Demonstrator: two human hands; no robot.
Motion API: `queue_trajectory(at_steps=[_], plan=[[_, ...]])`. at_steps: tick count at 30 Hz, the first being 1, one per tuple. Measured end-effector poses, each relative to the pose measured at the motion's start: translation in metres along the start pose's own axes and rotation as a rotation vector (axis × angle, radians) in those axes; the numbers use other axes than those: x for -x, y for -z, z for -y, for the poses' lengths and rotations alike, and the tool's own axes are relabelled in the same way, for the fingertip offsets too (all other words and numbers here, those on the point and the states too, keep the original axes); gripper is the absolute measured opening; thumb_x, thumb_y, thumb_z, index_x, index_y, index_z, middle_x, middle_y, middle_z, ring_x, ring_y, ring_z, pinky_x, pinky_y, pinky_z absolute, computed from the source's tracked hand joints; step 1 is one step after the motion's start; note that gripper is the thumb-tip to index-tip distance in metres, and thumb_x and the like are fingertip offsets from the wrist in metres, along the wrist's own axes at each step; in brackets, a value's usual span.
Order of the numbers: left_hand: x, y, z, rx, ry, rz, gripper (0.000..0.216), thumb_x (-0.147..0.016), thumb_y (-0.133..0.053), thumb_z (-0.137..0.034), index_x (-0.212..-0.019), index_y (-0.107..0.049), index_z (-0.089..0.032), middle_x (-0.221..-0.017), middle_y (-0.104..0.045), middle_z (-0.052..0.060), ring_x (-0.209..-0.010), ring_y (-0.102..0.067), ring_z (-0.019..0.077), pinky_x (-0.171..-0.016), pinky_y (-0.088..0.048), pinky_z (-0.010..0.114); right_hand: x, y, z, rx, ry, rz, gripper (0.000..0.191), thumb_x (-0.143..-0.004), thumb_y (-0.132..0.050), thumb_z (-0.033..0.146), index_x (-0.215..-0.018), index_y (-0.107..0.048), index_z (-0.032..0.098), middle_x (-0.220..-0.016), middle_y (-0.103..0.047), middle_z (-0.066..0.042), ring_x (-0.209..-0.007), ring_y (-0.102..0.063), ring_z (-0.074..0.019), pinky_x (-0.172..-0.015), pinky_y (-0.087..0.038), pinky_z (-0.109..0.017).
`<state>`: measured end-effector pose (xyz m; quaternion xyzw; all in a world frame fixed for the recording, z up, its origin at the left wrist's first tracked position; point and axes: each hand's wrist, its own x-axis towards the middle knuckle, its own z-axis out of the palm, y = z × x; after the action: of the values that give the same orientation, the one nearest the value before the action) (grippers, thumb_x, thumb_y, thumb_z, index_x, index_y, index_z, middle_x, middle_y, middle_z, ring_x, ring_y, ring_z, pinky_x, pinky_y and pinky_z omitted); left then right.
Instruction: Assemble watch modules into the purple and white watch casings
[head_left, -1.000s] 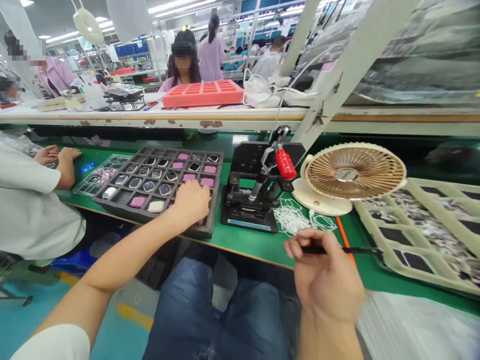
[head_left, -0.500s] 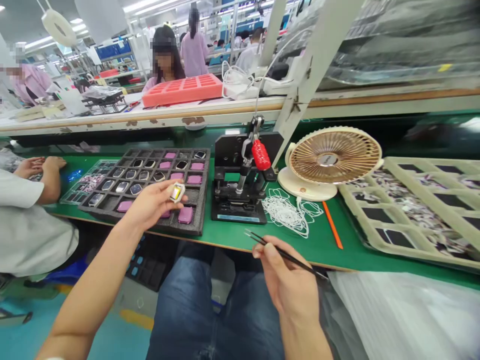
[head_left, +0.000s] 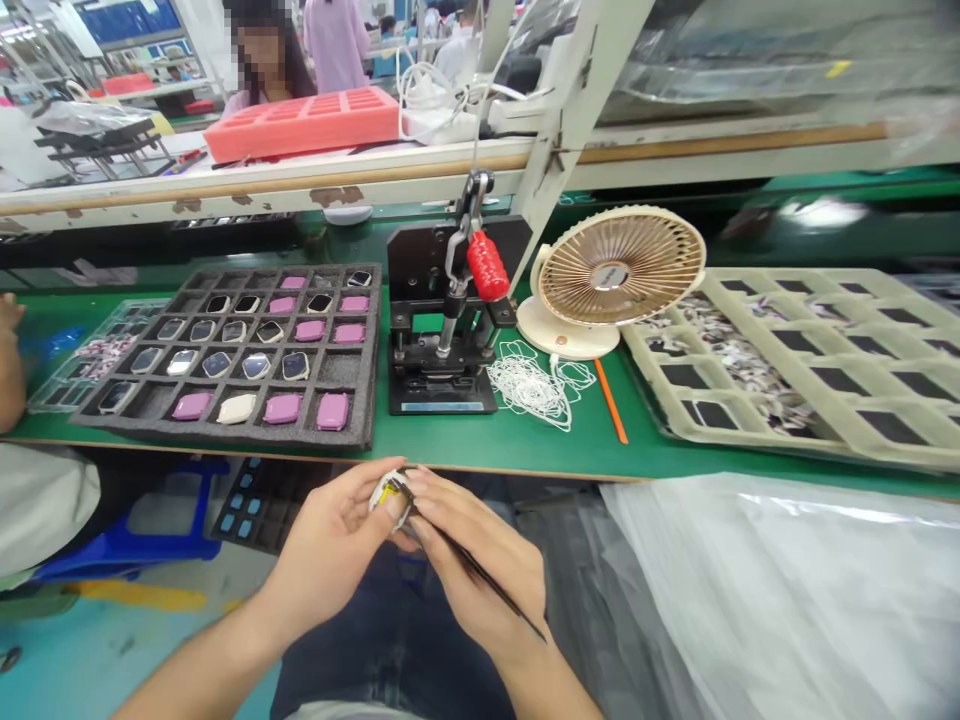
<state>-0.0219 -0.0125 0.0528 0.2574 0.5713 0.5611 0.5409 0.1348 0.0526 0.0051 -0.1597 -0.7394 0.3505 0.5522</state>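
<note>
Over my lap, below the bench edge, my left hand (head_left: 334,545) pinches a small white watch case (head_left: 384,490) with a yellow spot. My right hand (head_left: 476,565) grips black tweezers (head_left: 480,580), their tips at the case. On the green bench (head_left: 525,455) a black foam tray (head_left: 352,370) holds several dark, pink and white watch cases in its cells. A black lever press (head_left: 442,320) with a red handle (head_left: 487,265) stands right of that tray.
A beige desk fan (head_left: 619,270), a tangle of white string (head_left: 529,385) and an orange stick (head_left: 611,400) lie beside the press. A beige compartment tray (head_left: 810,400) sits right, clear plastic sheeting (head_left: 787,590) below it. A co-worker's arm (head_left: 9,370) rests at left. People work behind the shelf.
My left hand picked a white case out of the foam tray and brought it down over my lap. My right hand swung the tweezers over to meet it.
</note>
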Motion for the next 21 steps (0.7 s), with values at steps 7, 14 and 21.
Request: queue_trajectory(at_steps=[7,14,21], plan=[[0.001,0.001,0.005,-0.074,-0.019,-0.007,0.043,-0.087,-0.084,-0.038,-0.126,-0.077,-0.022,-0.114,-0.082,0.010,-0.082,-0.077,0.0209,-0.080,-0.068,0.036,0.003,0.003,-0.004,0.003,-0.020,0.046,0.053,-0.090,-0.070,-0.004,-0.134,-0.073,0.026,-0.130,-0.076,-0.008,-0.122,-0.073,-0.0301,-0.103,-0.066,-0.048],[-0.002,0.004,0.005,0.035,0.028,0.026,0.047,-0.082,-0.088,-0.037,-0.125,-0.078,-0.019,-0.115,-0.081,0.013,-0.083,-0.079,0.0237,-0.077,-0.068,0.037,0.015,-0.002,-0.010,-0.021,0.016,0.043,0.054,-0.093,-0.067,-0.003,-0.136,-0.072,0.029,-0.135,-0.073,-0.009,-0.127,-0.070,-0.0310,-0.103,-0.066,-0.052],[-0.004,0.006,0.012,0.078,0.051,0.100,0.045,-0.084,-0.088,-0.035,-0.125,-0.077,-0.019,-0.123,-0.078,0.015,-0.095,-0.077,0.0260,-0.079,-0.068,0.038,0.022,-0.004,-0.014,-0.013,-0.045,-0.021,0.052,-0.090,-0.070,-0.004,-0.132,-0.074,0.028,-0.130,-0.076,-0.009,-0.122,-0.073,-0.0306,-0.101,-0.066,-0.050]])
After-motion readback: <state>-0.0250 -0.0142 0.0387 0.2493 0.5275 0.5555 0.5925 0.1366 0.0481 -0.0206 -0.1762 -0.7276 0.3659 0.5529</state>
